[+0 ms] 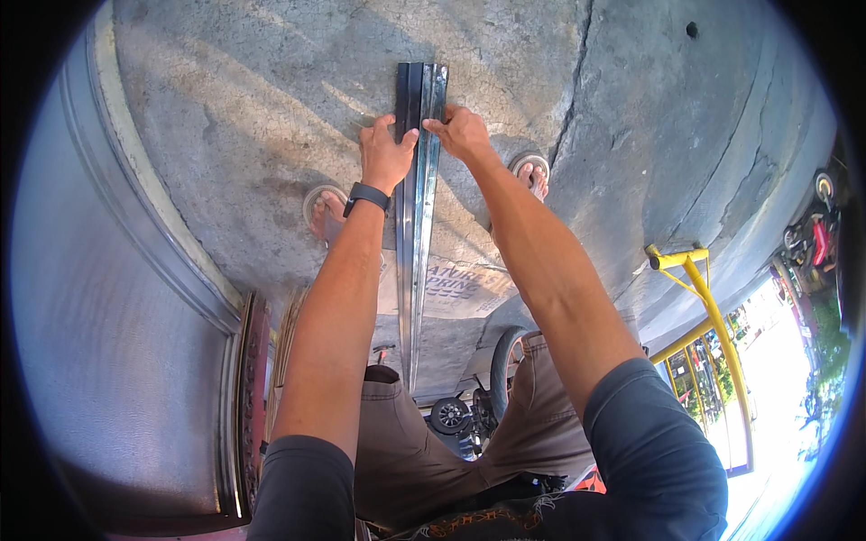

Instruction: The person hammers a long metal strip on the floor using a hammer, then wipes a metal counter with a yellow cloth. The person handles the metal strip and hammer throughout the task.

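A long, dark metal channel strip [409, 207] runs lengthwise in front of me, away from between my legs. A shinier ridged strip [429, 171] lies along its right side; whether the two are joined I cannot tell. Toward the far end, my left hand [386, 160], with a dark band on the wrist, grips the left edge, its thumb on top. Across from it, my right hand [464, 135] holds the right edge between thumb and curled fingers. Some of the fingertips are hidden behind the metal.
My sandalled feet flank the strips on cracked concrete [271, 117]. Beneath the strips lies a printed brown sheet [478, 279]. A hammer [383, 352] and a black wheel [450, 416] show near my legs. At right stands a yellow metal frame [722, 325]; a ribbed panel [117, 298] is at left.
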`<state>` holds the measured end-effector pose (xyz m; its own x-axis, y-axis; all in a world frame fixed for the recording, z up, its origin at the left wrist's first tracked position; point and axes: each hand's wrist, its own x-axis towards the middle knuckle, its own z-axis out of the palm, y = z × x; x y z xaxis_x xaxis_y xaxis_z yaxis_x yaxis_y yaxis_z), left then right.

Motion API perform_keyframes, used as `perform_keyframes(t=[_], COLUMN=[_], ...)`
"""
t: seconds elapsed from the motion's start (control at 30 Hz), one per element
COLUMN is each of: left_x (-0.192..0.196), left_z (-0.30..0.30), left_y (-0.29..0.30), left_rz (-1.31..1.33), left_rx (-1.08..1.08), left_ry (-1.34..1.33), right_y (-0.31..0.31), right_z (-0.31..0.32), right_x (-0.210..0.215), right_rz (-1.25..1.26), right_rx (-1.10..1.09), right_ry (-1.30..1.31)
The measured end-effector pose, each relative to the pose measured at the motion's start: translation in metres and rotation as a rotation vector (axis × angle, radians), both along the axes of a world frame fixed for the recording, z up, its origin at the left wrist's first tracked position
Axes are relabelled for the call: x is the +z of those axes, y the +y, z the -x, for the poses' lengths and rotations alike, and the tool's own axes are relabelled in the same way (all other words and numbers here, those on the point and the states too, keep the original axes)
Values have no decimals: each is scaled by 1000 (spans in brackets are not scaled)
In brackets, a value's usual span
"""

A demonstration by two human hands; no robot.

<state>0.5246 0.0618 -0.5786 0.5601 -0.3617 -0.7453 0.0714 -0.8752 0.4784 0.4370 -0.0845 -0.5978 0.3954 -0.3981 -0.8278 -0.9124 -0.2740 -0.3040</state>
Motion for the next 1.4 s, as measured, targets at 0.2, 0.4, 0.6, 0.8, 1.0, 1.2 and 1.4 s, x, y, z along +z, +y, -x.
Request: perform_keyframes(t=[0.2,0.4,0.6,0.8,1.0,1.2,1.4], left_x=[-5,-6,-5,-4,0,0,0], left_z=[0,1,0,-3,-7,-7,-8], left_y=[4,6,8,12,16,16,18], left_rz=[-15,48,25,32,53,55,57], left_rx=[-7,21,8,15,-30,-51,-59], left_ry=[13,-24,10,64,100,122,126], right_y=[0,2,-1,0,2,-1,-2], right_z=[-6,-7,-8,-3,0,0,-3], right_x=[6,11,13,10,8,7,9], right_rz=[-50,-49,-78,-112,-83,-108,-106], right_rx=[-12,-5,-16,-9,-3,-4,-1], right_ry=[55,30,27,-1,-37,-40,-13])
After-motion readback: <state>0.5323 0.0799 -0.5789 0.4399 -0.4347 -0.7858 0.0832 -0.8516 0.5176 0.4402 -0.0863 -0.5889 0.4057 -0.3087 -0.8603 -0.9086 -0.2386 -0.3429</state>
